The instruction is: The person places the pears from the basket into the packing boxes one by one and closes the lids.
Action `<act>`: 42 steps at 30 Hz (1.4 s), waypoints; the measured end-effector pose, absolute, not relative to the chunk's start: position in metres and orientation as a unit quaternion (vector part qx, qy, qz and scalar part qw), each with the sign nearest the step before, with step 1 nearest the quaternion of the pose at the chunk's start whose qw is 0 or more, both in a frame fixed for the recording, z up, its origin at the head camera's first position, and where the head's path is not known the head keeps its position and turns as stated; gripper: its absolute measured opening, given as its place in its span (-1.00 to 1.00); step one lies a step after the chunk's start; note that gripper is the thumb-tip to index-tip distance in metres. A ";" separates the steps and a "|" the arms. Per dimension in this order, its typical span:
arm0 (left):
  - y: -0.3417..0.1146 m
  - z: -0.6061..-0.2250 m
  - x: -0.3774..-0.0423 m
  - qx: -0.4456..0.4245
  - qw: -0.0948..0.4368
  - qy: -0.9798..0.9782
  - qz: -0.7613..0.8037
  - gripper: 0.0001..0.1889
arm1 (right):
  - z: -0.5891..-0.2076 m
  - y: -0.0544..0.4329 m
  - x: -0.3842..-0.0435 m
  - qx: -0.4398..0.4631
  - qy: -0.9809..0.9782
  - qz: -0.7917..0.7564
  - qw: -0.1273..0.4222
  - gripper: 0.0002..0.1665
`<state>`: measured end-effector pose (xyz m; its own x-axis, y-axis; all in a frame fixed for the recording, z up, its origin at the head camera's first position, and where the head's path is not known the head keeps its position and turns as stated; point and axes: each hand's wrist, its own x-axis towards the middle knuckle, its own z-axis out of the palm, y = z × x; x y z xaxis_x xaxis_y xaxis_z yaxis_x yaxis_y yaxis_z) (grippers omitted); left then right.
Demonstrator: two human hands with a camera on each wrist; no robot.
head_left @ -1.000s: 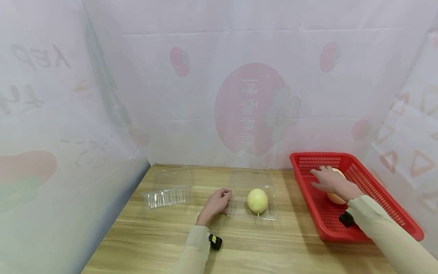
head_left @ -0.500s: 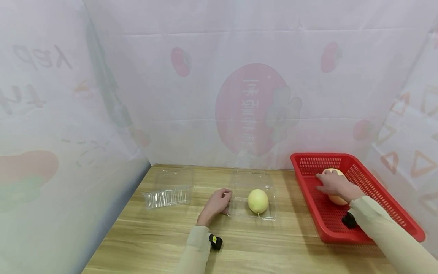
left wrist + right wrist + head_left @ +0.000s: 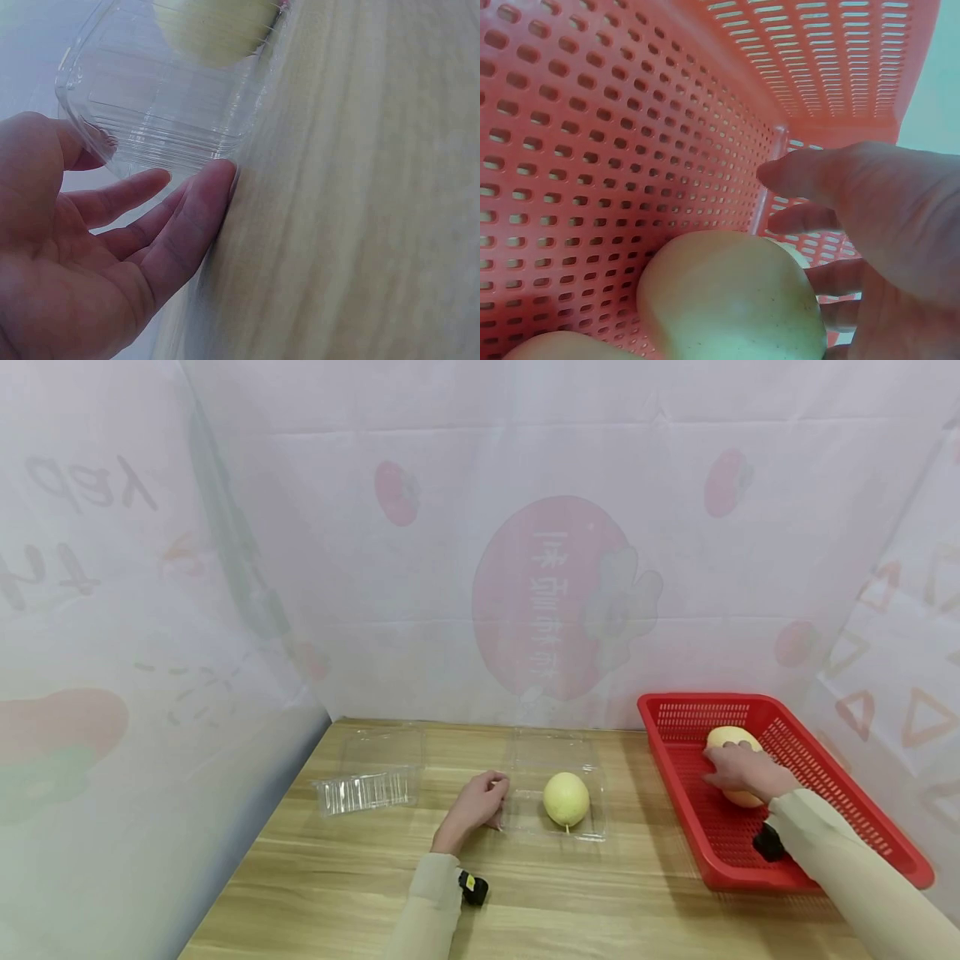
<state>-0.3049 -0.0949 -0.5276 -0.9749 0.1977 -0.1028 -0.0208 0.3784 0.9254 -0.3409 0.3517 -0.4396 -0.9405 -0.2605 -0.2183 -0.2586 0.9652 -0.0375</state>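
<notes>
My left hand holds the left side of an opened clear plastic clamshell box. In the left wrist view its thumb lies over the box's rim, with the fingers along the outer wall. A yellow pear sits in that box, stem toward me. Inside the red basket, my right hand reaches over yellow pears. The right wrist view has its fingers spread beside a large pear, thumb apart from it; whether the fingertips touch the pear is hard to tell. Another pear shows at the bottom left.
A second clear clamshell box lies opened at the left on the wooden table. Printed cloth walls in the back and both sides. The basket's raised rim surrounds my right hand.
My right hand has shifted slightly right and toward me over the pears, baring more of the far pear. The left hand and the boxes stay as they were.
</notes>
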 end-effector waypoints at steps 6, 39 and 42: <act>-0.094 -0.527 -0.304 0.056 0.099 0.821 0.560 -0.53 | -0.441 0.359 -0.341 -0.116 0.986 -0.010 0.122 -0.62; -0.093 -0.526 -0.300 0.060 0.096 0.827 0.551 -0.53 | -0.441 0.373 -0.323 -0.052 0.990 -0.043 0.126 -0.74; -0.091 -0.525 -0.300 0.061 0.096 0.826 0.552 -0.53 | -0.440 0.374 -0.324 -0.043 0.988 -0.056 0.136 -0.73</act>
<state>-0.3004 -0.0914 -0.5249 -0.9743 0.2058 -0.0913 -0.0059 0.3824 0.9240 -0.3241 0.3740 -0.4400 -0.9595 -0.0997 -0.2634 -0.0691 0.9900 -0.1229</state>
